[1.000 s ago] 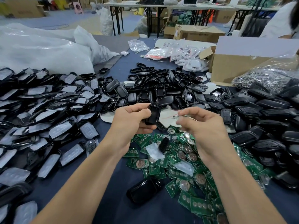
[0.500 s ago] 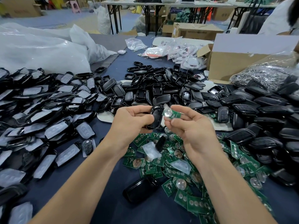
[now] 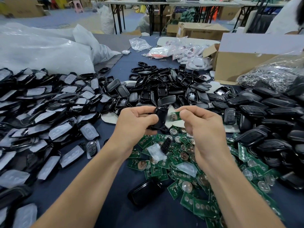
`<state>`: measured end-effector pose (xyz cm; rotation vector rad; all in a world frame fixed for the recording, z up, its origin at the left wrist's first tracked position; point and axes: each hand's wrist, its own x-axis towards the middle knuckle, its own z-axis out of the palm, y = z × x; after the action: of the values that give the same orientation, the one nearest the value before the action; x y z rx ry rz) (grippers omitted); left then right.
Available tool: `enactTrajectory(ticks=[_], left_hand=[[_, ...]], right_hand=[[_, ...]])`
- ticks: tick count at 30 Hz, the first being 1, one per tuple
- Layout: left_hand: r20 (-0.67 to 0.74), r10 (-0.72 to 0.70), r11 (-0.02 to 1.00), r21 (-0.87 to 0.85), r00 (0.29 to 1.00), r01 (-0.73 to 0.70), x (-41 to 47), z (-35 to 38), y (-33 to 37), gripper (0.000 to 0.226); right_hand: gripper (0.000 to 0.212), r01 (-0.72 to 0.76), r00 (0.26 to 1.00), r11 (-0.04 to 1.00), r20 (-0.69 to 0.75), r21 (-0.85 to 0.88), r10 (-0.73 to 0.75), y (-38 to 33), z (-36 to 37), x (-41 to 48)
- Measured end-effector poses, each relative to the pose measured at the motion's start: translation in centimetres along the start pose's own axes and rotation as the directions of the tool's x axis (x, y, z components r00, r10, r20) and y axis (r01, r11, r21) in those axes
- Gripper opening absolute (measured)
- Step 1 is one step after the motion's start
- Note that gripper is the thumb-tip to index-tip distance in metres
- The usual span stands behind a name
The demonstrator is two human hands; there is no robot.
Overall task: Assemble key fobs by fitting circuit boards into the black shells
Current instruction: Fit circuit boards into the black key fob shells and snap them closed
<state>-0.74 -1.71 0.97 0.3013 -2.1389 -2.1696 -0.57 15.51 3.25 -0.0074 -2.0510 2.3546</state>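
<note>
Hands: I count two, left hand [image 3: 134,125] and right hand [image 3: 205,129].
Held black shell [image 3: 160,117]: one.
Held circuit board [image 3: 174,116]: one.
Heap of loose boards [image 3: 181,175]: dozens, more than I can count.
Heap of loose shells [image 3: 164,91]: far too many for me to count.
Open cardboard box [image 3: 238,66] on the table: one.

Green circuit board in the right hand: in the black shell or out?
Out. The right hand pinches the green circuit board beside the black plastic shell in the left hand.

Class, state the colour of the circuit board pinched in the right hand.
The circuit board is green; the head view shows it.
</note>
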Motion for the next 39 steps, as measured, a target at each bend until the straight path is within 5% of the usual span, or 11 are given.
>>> enactTrajectory(ticks=[4,8,13,27,39], left_hand=[[0.002,0.004,1.000,0.005,1.000,-0.004,-0.1,0.1,0.0,0.023],[0.007,0.001,1.000,-0.011,1.000,-0.001,-0.3,0.4,0.1,0.023],[0.019,-0.022,0.999,-0.046,1.000,0.023,-0.5,0.7,0.2,0.020],[0.107,-0.055,0.976,-0.203,0.993,0.076,-1.2,1.1,0.7,0.026],[0.092,-0.075,0.965,-0.243,0.993,0.095,-1.6,1.6,0.7,0.018]], right_hand=[[0.020,0.034,0.999,0.998,0.010,-0.061,-0.033,0.3,-0.1,0.0],[0.037,-0.002,1.000,0.993,0.030,-0.119,0.006,0.9,0.1,0.1],[0.017,0.067,0.997,0.989,-0.014,-0.131,-0.070,1.3,-0.1,0.3],[0.028,0.081,0.993,0.957,-0.056,-0.278,-0.101,2.1,0.1,0.5],[0.017,0.006,1.000,1.000,-0.021,-0.010,-0.006,1.6,0.0,0.5]])
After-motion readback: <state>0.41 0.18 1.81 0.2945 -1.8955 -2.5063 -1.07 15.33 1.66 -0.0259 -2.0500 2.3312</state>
